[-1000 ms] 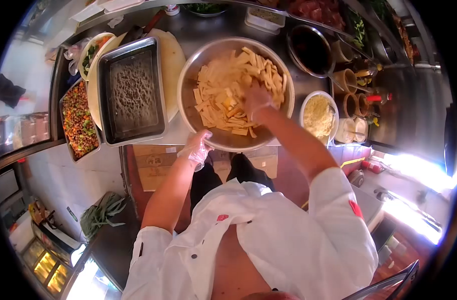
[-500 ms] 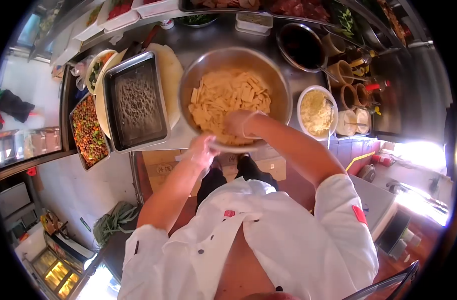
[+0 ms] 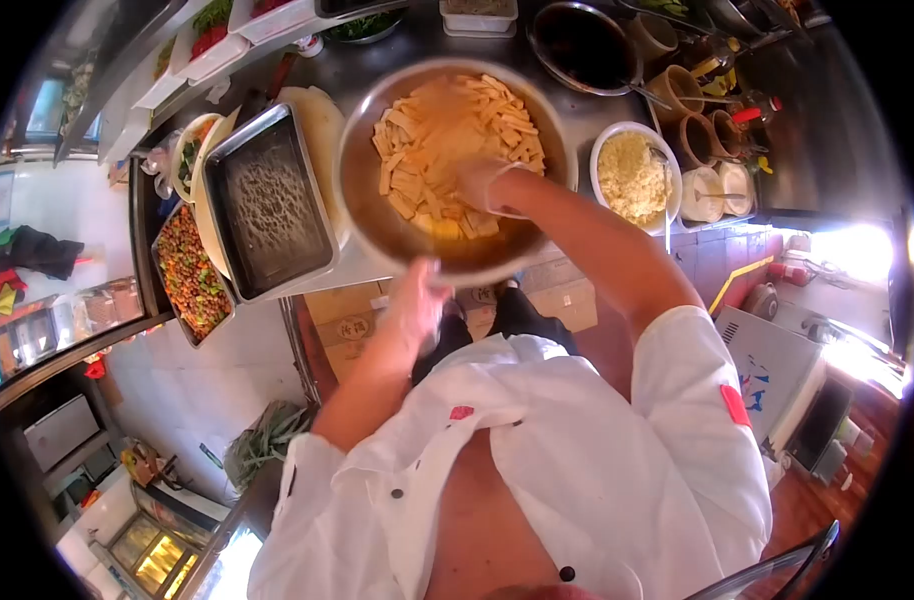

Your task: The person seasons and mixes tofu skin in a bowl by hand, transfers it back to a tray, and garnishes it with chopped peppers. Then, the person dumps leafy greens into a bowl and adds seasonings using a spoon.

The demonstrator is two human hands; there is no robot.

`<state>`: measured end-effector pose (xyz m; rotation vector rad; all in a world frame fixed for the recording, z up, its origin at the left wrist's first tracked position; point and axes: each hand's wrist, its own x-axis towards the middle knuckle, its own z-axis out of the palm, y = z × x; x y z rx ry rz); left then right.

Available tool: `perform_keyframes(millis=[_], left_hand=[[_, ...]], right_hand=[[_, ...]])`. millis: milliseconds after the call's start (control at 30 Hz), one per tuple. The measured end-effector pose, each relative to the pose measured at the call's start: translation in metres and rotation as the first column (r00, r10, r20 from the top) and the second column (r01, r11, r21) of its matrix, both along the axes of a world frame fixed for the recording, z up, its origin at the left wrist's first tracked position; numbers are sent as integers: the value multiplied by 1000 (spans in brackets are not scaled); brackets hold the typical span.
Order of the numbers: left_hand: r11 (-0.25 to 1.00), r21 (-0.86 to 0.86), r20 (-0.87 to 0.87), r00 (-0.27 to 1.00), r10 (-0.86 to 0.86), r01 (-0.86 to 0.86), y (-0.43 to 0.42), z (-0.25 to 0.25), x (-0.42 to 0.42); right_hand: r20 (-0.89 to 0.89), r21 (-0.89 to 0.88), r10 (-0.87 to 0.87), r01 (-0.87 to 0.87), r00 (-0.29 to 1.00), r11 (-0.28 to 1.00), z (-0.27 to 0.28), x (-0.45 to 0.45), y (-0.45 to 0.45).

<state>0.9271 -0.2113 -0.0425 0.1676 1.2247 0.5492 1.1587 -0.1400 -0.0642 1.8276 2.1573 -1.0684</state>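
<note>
Right hand [image 3: 489,186], the nearer one, dips among pale strips [image 3: 407,170] in the bowl [image 3: 357,200] on the desk [image 3: 417,46], most lying ahead and leftward at mixed angles, its fingertips and grip hidden, while the left hand [image 3: 420,305] blurs by the near rim, hold unclear.

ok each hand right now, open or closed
Left hand: at near rim of metal bowl, grip too blurred to tell.
Right hand: among the pale cut strips, grip cannot be told.

Two hands [image 3: 487,186], one large bowl [image 3: 358,200], perhaps four brown pots [image 3: 665,92].
</note>
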Motion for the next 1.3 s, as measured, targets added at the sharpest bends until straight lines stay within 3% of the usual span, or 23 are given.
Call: perform_keyframes(millis=[33, 100, 167, 200, 233, 267, 300, 367, 433, 467, 567, 600, 633, 700, 767, 833, 867, 967, 1000, 1100, 1167, 1267, 1300], left_hand=[[1000, 7, -8, 1000, -1, 1, -18, 7, -14], [1000, 8, 24, 1000, -12, 12, -30, -5, -29], [997, -39, 48, 997, -67, 69, -9, -36, -36], [999, -33, -53, 998, -30, 28, 10, -27, -11], [1000, -25, -155, 988, 5, -9, 28, -18, 13], [995, 20, -24, 995, 101, -101, 42, -26, 29], [995, 93, 113, 993, 19, -30, 49, -8, 35], [999, 13, -70, 996, -48, 49, 27, -36, 6], [998, -16, -38, 997, -64, 63, -14, -35, -29], [999, 47, -21, 999, 25, -24, -27, -16, -27], [999, -38, 11, 999, -37, 37, -3, -38, -29], [986, -132, -99, 988, -117, 103, 22, -42, -15], [1000, 21, -147, 989, 6, -3, 34, -29, 11], [1000, -17, -58, 998, -14, 13, 59, -23, 31], [997, -51, -61, 996, -61, 58, 34, -23, 10], [997, -2, -4, 997, -77, 77, -5, -36, -18], [1000, 18, 31, 999, -19, 19, -18, -27, -22], [1000, 14, 50, 999, -20, 20, -21, -51, -29], [998, 10, 46, 997, -57, 57, -10, -64, -29], [988, -22, 9, 988, -156, 156, 22, -80, -18], [984, -1, 11, 984, -178, 178, 28, -87, -16], [979, 4, 30, 978, -205, 205, 29, -83, -17], [977, 0, 41, 976, -214, 214, 27, -82, -19]], right_hand=[[-16, 54, -17, 17, 1000, 998, -8, 11, 1], [98, -134, 42, -29, 994, 991, -19, 12, -8], [54, -155, 302, -291, 952, 944, -45, -3, -11], [30, -161, 422, -412, 906, 897, -55, -11, -13], [16, -200, 297, -288, 955, 937, -37, -17, -10], [10, -236, 169, -162, 985, 958, 2, -18, 0], [7, -275, 38, -34, 999, 961, 21, -20, 5], [-57, -87, 15, -20, 998, 996, -19, 4, 12], [49, 13, 9, -10, 999, 1000, -34, 21, 13], [219, -84, 221, -207, 950, 975, -14, 13, 9], [172, -129, 459, -442, 871, 888, -12, -10, -11], [20, -217, 293, -282, 956, 935, 6, -15, -15], [-17, -265, 202, -200, 979, 943, 20, -18, -10], [-72, -354, 12, -37, 997, 934, 36, -20, 12], [22, -79, 180, -178, 983, 981, 9, -3, 17], [156, -13, 35, -34, 987, 999, 10, 12, 20], [89, -36, -66, 70, 994, 997, 24, 13, 12], [158, -84, 338, -329, 928, 941, -37, 10, -1], [131, -218, 375, -343, 918, 914, 4, -5, -4], [-31, -258, 220, -221, 975, 940, 16, -28, -15], [-22, -29, 518, -519, 855, 855, 12, -39, -9], [111, 420, 798, -756, 592, 503, -55, -69, 20], [256, 261, 840, -871, 478, 416, -40, -87, 44]])
